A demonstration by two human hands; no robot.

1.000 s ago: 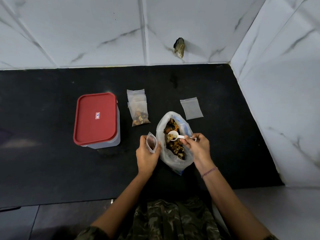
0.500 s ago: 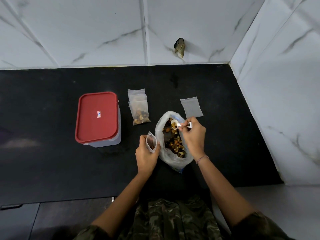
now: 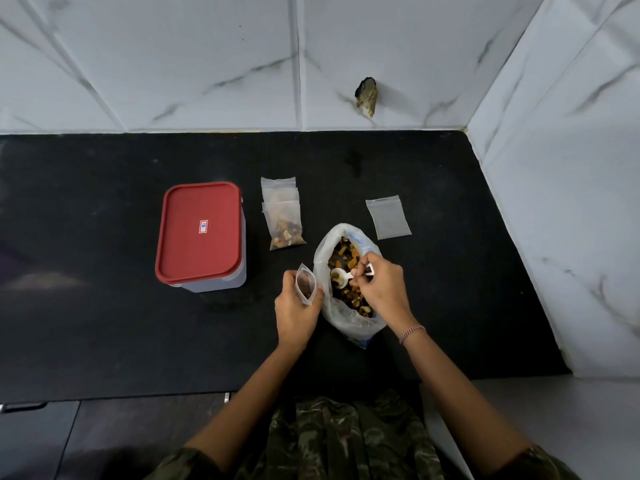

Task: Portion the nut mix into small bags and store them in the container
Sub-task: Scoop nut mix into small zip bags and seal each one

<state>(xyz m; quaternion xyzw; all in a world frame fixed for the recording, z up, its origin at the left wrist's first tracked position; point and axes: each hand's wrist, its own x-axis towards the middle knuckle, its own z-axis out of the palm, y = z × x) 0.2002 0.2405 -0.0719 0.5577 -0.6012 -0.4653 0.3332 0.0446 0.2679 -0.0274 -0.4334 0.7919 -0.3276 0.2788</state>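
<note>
the big bag of nut mix (image 3: 346, 306) sits open on the black counter (image 3: 104, 323), just in front of the person. right hand (image 3: 381, 289) reaches over its mouth, fingers pinched on the handle of a white scoop (image 3: 341, 277) — bowl loaded. left hand (image 3: 296, 310), upright just beside it, grips a small bag (image 3: 305, 285) (mouth held open). behind: filled small bags (image 3: 284, 220), an empty bag (image 3: 388, 217), the red-lidded container (image 3: 201, 233) — lid on.
</note>
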